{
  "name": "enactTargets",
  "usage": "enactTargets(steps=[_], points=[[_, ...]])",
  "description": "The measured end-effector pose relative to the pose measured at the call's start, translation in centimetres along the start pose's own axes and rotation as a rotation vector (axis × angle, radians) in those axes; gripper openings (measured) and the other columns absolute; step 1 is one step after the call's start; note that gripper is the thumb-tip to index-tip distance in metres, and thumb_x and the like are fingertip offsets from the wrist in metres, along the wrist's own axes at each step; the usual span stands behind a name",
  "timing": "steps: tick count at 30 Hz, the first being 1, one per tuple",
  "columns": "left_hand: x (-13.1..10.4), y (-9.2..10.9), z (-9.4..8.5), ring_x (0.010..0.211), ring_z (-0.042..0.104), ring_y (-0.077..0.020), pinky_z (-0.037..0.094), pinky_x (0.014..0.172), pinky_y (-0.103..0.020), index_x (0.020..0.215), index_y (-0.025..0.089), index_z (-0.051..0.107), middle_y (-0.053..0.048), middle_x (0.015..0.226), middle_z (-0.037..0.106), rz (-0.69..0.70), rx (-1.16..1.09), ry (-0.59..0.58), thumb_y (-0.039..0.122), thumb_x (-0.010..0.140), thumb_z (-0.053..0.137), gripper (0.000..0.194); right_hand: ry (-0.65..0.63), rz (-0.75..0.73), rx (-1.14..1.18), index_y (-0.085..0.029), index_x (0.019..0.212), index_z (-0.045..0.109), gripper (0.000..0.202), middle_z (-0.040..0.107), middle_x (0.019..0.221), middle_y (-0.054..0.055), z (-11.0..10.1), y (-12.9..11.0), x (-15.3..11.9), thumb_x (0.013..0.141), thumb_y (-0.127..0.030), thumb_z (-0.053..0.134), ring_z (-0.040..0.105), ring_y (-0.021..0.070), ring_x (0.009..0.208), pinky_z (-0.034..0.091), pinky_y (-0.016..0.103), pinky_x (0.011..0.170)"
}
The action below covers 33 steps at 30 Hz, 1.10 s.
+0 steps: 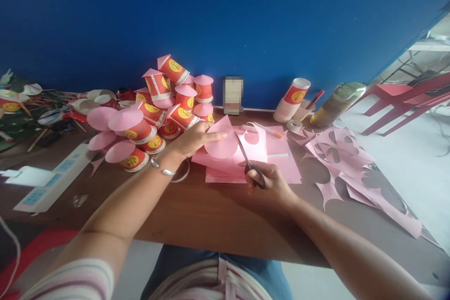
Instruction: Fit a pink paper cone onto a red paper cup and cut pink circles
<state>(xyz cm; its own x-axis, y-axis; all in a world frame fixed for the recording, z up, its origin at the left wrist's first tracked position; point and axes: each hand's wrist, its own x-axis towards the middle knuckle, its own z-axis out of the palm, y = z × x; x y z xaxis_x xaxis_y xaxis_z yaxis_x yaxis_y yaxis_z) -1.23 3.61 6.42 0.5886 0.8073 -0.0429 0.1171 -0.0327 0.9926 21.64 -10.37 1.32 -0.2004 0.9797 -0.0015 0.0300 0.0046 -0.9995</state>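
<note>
A pink paper piece [221, 143] with a rounded lower outline is pinched at its left side by my left hand [197, 138]. My right hand [265, 180] grips black-handled scissors [243, 150], whose blades point up and left against the right edge of that paper. Beneath lie more pink sheets [288, 168], one with a rounded cutout. A pen with an orange end [276, 134] rests on them. To the left of my left hand stands a pile of red paper cups with pink cone tops [151, 84].
Pink scraps [330, 187] spread over the right of the brown table [183, 220]. Stacked cups [286, 110], a tape roll [294, 125] and a bottle [333, 105] stand at the back right. At left lies a power strip [58, 178]; a blue wall rises behind.
</note>
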Motion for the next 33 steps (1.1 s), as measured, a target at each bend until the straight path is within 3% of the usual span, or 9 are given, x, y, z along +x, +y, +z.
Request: enactTargets(steps=[10, 16, 33], points=[[0.03, 0.11, -0.04, 0.064, 0.048, -0.0096, 0.037, 0.061, -0.022, 0.071, 0.015, 0.061, 0.003, 0.067, 0.055, 0.017, -0.031, 0.017, 0.037, 0.076, 0.082, 0.031, 0.000, 0.007, -0.037, -0.016, 0.104, 0.070, 0.032, 0.055, 0.059, -0.004, -0.05, 0.08, 0.06, 0.093, -0.045, 0.062, 0.054, 0.0120, 0.053, 0.049, 0.027, 0.057], [0.09, -0.22, -0.34, 0.059, 0.035, -0.0075, 0.027, 0.057, -0.023, 0.064, 0.017, 0.049, 0.005, 0.064, 0.042, 0.037, 0.046, 0.010, 0.036, 0.076, 0.082, 0.040, 0.014, 0.012, -0.109, -0.016, 0.105, 0.071, 0.031, 0.058, 0.060, -0.003, 0.03, 0.26, -0.18, 0.093, -0.043, 0.060, 0.053, 0.0120, 0.056, 0.048, 0.027, 0.059], [-0.12, 0.44, -0.12, 0.060, 0.029, -0.0088, 0.022, 0.057, -0.026, 0.064, 0.019, 0.039, 0.005, 0.064, 0.032, 0.042, 0.124, -0.006, 0.041, 0.078, 0.080, 0.048, 0.002, 0.011, -0.039, -0.016, 0.110, 0.069, 0.041, 0.056, 0.060, -0.003, 0.11, -0.06, -0.12, 0.094, -0.052, 0.060, 0.054, 0.0127, 0.054, 0.049, 0.028, 0.056]])
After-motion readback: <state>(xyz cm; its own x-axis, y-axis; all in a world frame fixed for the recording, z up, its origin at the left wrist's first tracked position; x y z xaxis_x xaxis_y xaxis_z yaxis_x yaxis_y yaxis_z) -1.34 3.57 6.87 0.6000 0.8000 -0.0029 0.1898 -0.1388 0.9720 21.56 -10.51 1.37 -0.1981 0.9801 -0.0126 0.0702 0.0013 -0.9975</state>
